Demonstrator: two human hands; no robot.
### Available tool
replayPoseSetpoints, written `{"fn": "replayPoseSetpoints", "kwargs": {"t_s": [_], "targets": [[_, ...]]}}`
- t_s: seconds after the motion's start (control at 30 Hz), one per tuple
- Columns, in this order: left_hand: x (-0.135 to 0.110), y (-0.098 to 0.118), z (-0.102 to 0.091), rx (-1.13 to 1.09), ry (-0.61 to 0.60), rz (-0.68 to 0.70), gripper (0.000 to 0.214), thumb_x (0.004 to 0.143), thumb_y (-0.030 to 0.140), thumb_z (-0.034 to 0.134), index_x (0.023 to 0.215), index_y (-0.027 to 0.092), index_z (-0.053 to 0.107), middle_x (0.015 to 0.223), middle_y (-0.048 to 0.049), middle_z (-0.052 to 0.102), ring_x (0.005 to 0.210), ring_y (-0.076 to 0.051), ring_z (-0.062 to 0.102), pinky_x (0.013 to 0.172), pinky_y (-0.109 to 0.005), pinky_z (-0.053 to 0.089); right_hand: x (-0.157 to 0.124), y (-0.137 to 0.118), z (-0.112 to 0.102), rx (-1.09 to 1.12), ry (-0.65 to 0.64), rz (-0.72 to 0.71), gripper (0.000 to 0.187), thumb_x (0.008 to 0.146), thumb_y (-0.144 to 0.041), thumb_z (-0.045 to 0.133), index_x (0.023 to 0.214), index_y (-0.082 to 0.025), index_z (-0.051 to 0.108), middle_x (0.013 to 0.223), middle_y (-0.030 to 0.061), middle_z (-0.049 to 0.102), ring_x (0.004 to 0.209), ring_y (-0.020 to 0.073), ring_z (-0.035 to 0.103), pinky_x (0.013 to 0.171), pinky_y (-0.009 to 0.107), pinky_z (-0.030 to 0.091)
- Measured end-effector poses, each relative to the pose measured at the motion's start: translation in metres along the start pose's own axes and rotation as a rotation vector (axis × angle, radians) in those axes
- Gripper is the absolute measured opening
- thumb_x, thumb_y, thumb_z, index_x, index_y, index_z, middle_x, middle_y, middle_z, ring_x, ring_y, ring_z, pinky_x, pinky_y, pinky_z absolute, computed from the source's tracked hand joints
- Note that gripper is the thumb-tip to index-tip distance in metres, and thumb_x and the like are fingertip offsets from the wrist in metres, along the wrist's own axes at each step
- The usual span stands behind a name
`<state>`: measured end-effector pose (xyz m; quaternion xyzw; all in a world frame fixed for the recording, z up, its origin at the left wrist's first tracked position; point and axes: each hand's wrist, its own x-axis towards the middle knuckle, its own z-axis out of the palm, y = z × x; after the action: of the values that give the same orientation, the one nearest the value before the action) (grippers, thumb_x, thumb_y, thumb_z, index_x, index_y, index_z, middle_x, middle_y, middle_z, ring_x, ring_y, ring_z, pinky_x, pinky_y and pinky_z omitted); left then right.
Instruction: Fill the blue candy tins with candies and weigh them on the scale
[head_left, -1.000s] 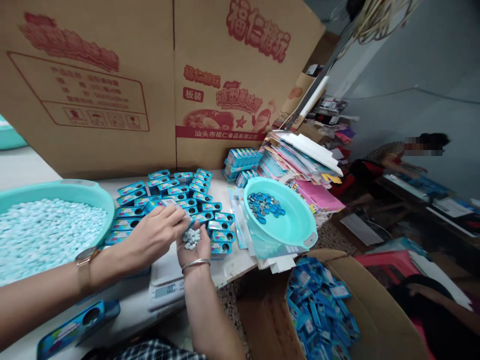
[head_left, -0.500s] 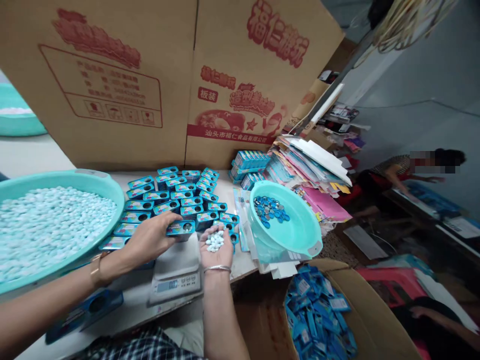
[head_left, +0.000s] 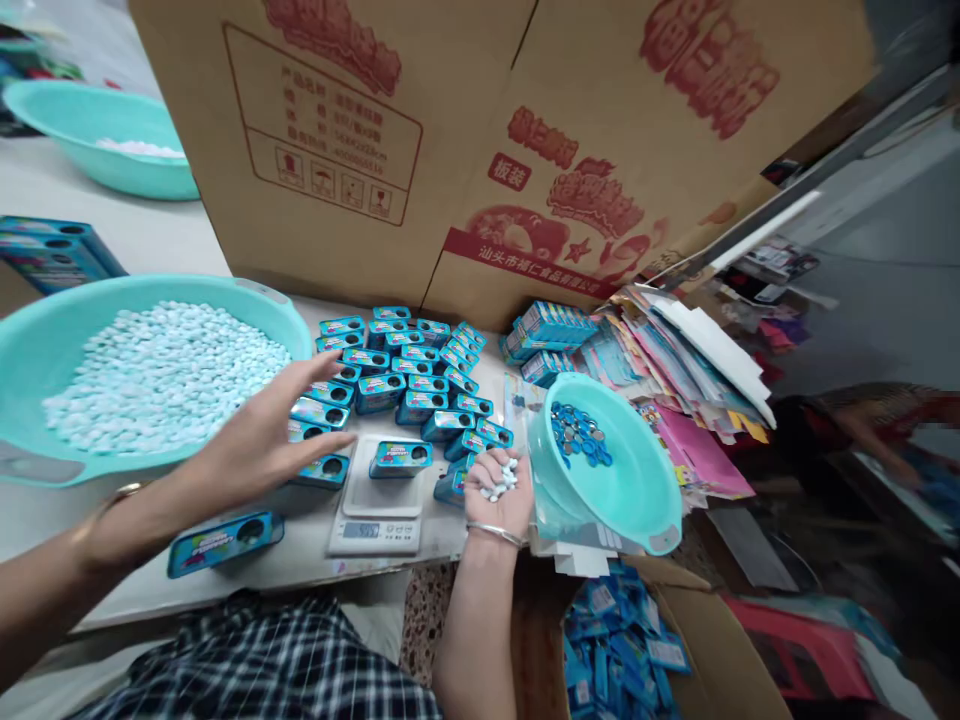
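My left hand (head_left: 281, 425) is held over the rows of small boxes, thumb and fingers apart, with nothing in it. Palm up and cupped, my right hand (head_left: 501, 500) holds a small heap of pale blue candies (head_left: 499, 480). Between the hands, a blue candy box (head_left: 401, 457) with a round hole in its top rests on the pan of a white digital scale (head_left: 375, 535). The scale's display is lit, but its figures are blurred. Several more blue boxes (head_left: 381, 385) stand close together behind the scale. One box (head_left: 225, 543) lies apart, below my left forearm.
A turquoise basin (head_left: 45, 470) of pale candies is at left; another basin (head_left: 630, 480), holding blue round caps (head_left: 577, 435), stands at right. A large carton (head_left: 450, 200) walls off the back. Below right, an open carton (head_left: 705, 640) holds blue packs. A person's arm shows far right.
My left hand has let go of the box, now on the scale, and drawn back left with fingers spread. The heap in my right palm looks smaller. The view has shifted left.
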<state>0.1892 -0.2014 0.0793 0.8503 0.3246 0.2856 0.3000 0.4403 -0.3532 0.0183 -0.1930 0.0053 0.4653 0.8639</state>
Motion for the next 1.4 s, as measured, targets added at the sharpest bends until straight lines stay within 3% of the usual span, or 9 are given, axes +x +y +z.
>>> {"fn": "replayPoseSetpoints", "kwargs": {"t_s": [0.1,0.23,0.4,0.53,0.67,0.83,0.97,1.07,1.4], "targets": [[-0.021,-0.015,-0.027,-0.036,0.008,-0.197,0.071,0.082,0.060,0.062,0.142,0.027,0.042,0.131,-0.0019,0.060,0.117,-0.026,0.057,0.106,-0.046,0.045,0.004,0.003,0.007,0.048,0.031,0.019,0.016,0.083,-0.027,0.065,0.077,-0.020,0.051,0.065,-0.0068,0.050,0.051,0.0047,0.044,0.046,0.014,0.039],[-0.051,-0.040,-0.036,-0.023,-0.005,-0.331,0.071,0.077,0.067,0.062,0.135,0.029,0.051,0.130,-0.0002,0.063,0.119,-0.028,0.059,0.107,-0.052,0.044,0.011,0.009,0.016,0.034,0.025,0.020,0.017,0.084,-0.029,0.062,0.077,-0.020,0.050,0.064,-0.0073,0.050,0.048,0.0045,0.043,0.044,0.014,0.036],[-0.069,-0.050,-0.036,-0.026,0.011,-0.361,0.062,0.076,0.066,0.059,0.128,0.033,0.057,0.123,0.0034,0.068,0.115,-0.027,0.063,0.104,-0.051,0.050,0.016,0.018,0.024,-0.033,0.001,0.021,0.018,0.086,-0.029,0.060,0.076,-0.020,0.049,0.061,-0.0085,0.046,0.043,0.0039,0.038,0.038,0.015,0.028],[-0.069,-0.044,-0.030,-0.062,0.020,-0.261,0.047,0.081,0.060,0.055,0.121,0.036,0.061,0.117,0.0081,0.070,0.110,-0.024,0.066,0.098,-0.046,0.054,0.019,0.024,0.030,-0.065,0.019,-0.003,0.019,0.089,-0.031,0.057,0.075,-0.020,0.048,0.059,-0.0090,0.044,0.041,0.0039,0.036,0.037,0.016,0.026],[-0.055,-0.035,-0.012,-0.075,-0.082,-0.159,0.047,0.084,0.054,0.058,0.126,0.033,0.058,0.126,0.0040,0.066,0.116,-0.024,0.062,0.098,-0.042,0.053,0.024,0.034,0.040,-0.058,0.103,-0.015,0.023,0.092,-0.035,0.049,0.075,-0.021,0.047,0.056,-0.0093,0.043,0.038,0.0045,0.035,0.036,0.016,0.023],[-0.015,-0.009,0.035,0.019,-0.277,0.079,0.059,0.084,0.043,0.065,0.137,0.022,0.049,0.137,-0.0094,0.057,0.123,-0.028,0.055,0.104,-0.043,0.046,0.030,0.051,0.052,-0.167,0.186,-0.056,0.026,0.092,-0.041,0.049,0.074,-0.022,0.044,0.053,-0.0108,0.041,0.037,0.0047,0.033,0.039,0.017,0.026],[0.016,0.005,0.078,0.182,-0.385,0.183,0.070,0.072,0.037,0.078,0.133,0.015,0.052,0.127,-0.0141,0.061,0.116,-0.033,0.057,0.098,-0.047,0.046,0.031,0.064,0.057,-0.274,0.245,-0.135,0.029,0.091,-0.044,0.051,0.074,-0.021,0.044,0.053,-0.0117,0.039,0.038,0.0041,0.030,0.043,0.019,0.032],[0.026,0.002,0.101,0.186,-0.398,0.189,0.058,0.074,0.035,0.077,0.124,0.015,0.057,0.120,-0.0130,0.064,0.110,-0.032,0.059,0.094,-0.045,0.047,0.030,0.071,0.057,-0.350,0.253,-0.211,0.030,0.089,-0.046,0.053,0.074,-0.021,0.044,0.054,-0.0115,0.039,0.039,0.0040,0.031,0.046,0.019,0.035],[0.025,-0.011,0.114,0.090,-0.381,0.128,0.042,0.079,0.032,0.068,0.117,0.017,0.060,0.115,-0.0099,0.067,0.109,-0.028,0.061,0.094,-0.040,0.047,0.028,0.074,0.050,-0.407,0.275,-0.266,0.030,0.086,-0.045,0.055,0.072,-0.021,0.045,0.055,-0.0109,0.041,0.041,0.0041,0.034,0.050,0.020,0.041]]}}
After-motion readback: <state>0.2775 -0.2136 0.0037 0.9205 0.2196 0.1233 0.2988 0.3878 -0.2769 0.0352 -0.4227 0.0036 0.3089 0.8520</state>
